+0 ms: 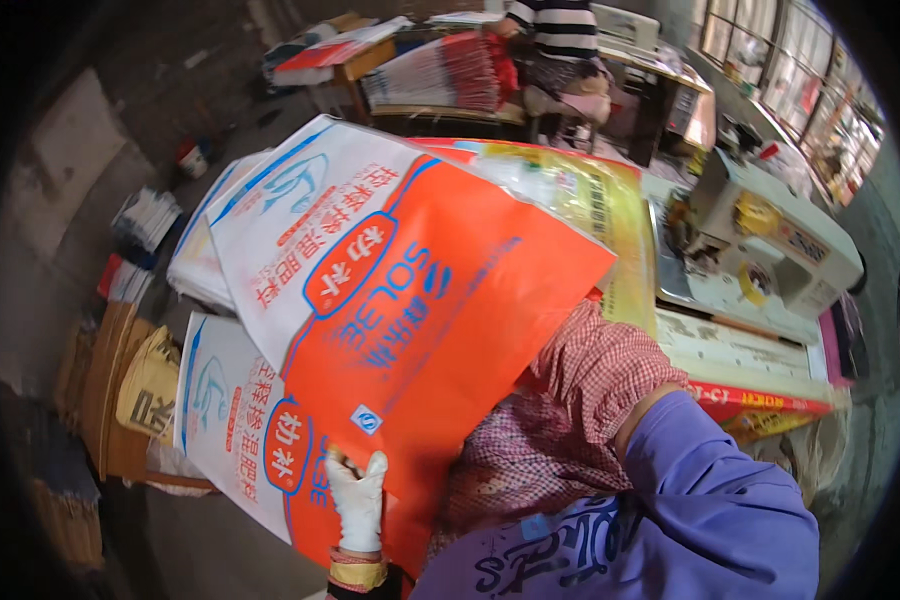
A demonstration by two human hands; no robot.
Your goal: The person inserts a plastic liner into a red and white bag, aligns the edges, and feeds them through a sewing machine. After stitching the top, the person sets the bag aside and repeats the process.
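A large flat orange and white printed sack (450, 290) slants across the view in front of me. A second sack (225, 420) of the same print sticks out from beneath it at the lower left. On the orange part, near where the two sacks overlap, lies my left hand (357, 500) in a white glove, thumb apart from the fingers. My right forearm, in a red checked oversleeve (605, 370), reaches up to the upper sack's right edge; the hand itself is hidden behind the sack.
A white sewing machine (780, 235) stands on the table to the right, beside a yellow plastic-covered package (615, 220). More sacks (195, 265) are piled at the left. Wooden furniture (120, 390) stands further left. A person in a striped top (560, 30) sits at the back near stacked sacks (435, 75).
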